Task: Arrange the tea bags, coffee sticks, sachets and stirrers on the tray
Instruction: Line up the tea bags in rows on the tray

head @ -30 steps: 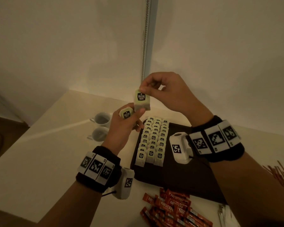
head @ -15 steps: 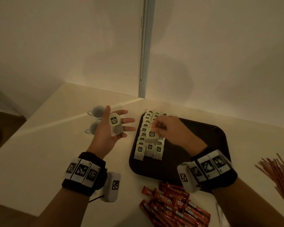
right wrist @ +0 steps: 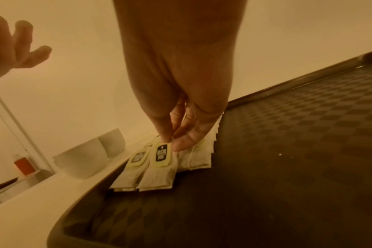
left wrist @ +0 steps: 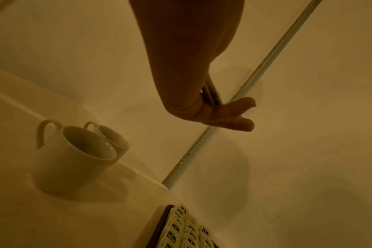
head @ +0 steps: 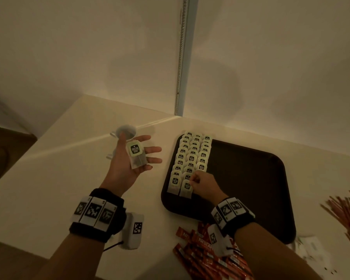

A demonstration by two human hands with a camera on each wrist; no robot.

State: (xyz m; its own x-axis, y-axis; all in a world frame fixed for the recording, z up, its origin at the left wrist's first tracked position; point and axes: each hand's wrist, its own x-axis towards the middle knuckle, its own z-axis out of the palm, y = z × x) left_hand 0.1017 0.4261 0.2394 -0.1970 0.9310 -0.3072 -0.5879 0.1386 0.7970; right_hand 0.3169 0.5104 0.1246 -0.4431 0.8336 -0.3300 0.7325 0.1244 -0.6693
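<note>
Dim light blurs the bench (head: 49, 178). The left hand (head: 129, 158) lies flat, tea bag (head: 136, 156) on its palm; the right hand (head: 202, 183) pinches a tray-row bag (right wrist: 159, 167), hiding its neighbour.

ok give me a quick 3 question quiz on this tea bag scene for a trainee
1. True or false: the left hand pinches its tea bag in a tight grip.
2. Which lie on the tray? A) coffee sticks B) tea bags C) stirrers
3. Fill in: the right hand is at the ___ end of the tea bag rows.

Key: 1. False, the bag lies on an open palm. 2. B; the coffee sticks and stirrers lie off the tray. 3. Near.
</note>
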